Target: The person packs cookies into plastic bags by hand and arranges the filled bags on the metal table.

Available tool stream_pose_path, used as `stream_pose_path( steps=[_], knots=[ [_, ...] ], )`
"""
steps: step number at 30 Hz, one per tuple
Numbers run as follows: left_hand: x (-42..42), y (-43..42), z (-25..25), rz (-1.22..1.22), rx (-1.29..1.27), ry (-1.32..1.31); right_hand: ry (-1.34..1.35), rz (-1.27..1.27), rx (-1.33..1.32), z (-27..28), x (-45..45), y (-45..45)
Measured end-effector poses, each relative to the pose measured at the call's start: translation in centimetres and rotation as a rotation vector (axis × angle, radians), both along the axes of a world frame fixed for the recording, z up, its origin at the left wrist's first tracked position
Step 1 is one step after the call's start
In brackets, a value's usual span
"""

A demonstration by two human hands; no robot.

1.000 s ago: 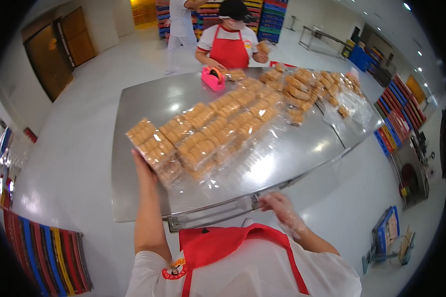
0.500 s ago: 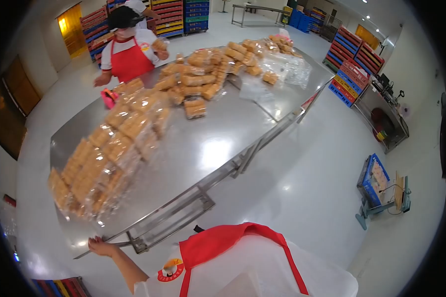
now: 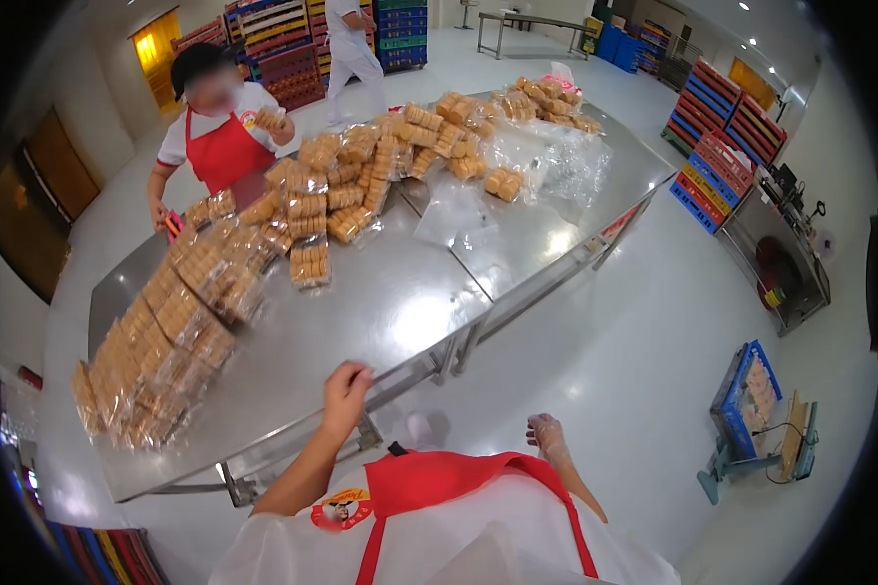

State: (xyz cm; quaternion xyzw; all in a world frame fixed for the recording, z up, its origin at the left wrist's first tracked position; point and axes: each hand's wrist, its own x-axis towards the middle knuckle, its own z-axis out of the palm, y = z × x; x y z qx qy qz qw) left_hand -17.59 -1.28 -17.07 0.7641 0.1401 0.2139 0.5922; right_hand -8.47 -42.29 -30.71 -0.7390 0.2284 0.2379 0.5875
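My bare left hand (image 3: 347, 395) is over the near edge of the steel table (image 3: 380, 283), its fingers curled in and nothing visible in them. In a clear plastic glove, my right hand (image 3: 548, 435) hangs above the floor in front of my apron, apart from the table, fingers bent and nothing seen in them. Clear bags of round golden-brown baked goods (image 3: 171, 322) lie in rows at the table's left. A single such bag (image 3: 309, 263) lies nearer the middle, beside a large heap of bags (image 3: 351, 180).
Empty clear plastic bags (image 3: 571, 161) lie on the table's far right part. Across the table a co-worker in a red apron (image 3: 226, 151) holds a bag; another person (image 3: 353, 49) walks behind. Stacked crates (image 3: 707, 175) and a blue crate on a stand (image 3: 741, 395) are at right.
My left hand has moved right along the table edge from its left corner. My right hand has come into view. Another person behind has moved right, and my view has shifted.
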Motion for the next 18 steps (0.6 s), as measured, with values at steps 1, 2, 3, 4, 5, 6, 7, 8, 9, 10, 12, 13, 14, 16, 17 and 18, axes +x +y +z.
stream_pose_path(
  steps=[1,2,3,4,5,6,7,8,9,10,12,13,14,16,17,18],
  knots=[
    [3.7,-0.7,1.3,-0.030,-0.003,-0.010,0.005,0.030,0.016,1.9,1.1,1.3],
    [6.9,-1.2,2.4,-0.067,-0.011,-0.019,-0.060,0.199,-0.047,1.1,1.4,1.3],
    [10.4,-1.3,2.8,-0.095,0.072,-0.056,-0.145,0.365,-0.121,0.8,2.5,0.9],
    [14.0,-1.3,3.0,-0.121,0.154,-0.100,-0.187,0.464,-0.189,0.6,3.0,0.5],
    [17.3,-1.4,3.0,-0.146,0.230,-0.137,-0.185,0.517,-0.255,0.4,3.1,0.0],
    [20.5,-1.4,3.1,-0.149,0.279,-0.118,-0.174,0.531,-0.306,0.4,3.1,-0.6],
    [23.6,-1.3,3.0,-0.151,0.329,-0.095,-0.166,0.511,-0.350,0.8,3.2,-1.1],
    [26.7,-1.4,3.0,-0.143,0.380,-0.079,-0.161,0.494,-0.403,1.3,3.4,-1.6],
    [29.4,-1.5,2.8,-0.107,0.551,-0.077,-0.159,0.472,-0.453,2.2,3.5,-1.9],
    [32.0,-1.6,2.7,-0.066,0.723,-0.072,-0.167,0.434,-0.499,3.2,4.0,-2.2],
    [35.0,-2.0,1.9,-0.019,0.904,0.059,-0.152,0.252,-0.507,5.4,5.7,-2.3],
    [36.1,-2.0,1.5,-0.011,0.911,0.178,-0.126,0.132,-0.476,6.5,6.8,-1.8],
    [37.3,-2.1,1.0,0.001,0.917,0.294,-0.069,-0.170,-0.268,6.6,8.2,-1.8],
    [38.7,-2.3,0.2,0.009,0.880,0.338,-0.271,-0.096,-0.224,7.3,11.9,-1.6],
    [38.9,-2.5,-0.5,0.013,0.928,0.346,-0.364,-0.051,-0.199,7.6,13.9,-1.6],
    [38.6,-2.7,-0.8,0.018,0.975,0.365,-0.490,0.041,-0.223,7.8,16.0,-1.4]
  ],
)
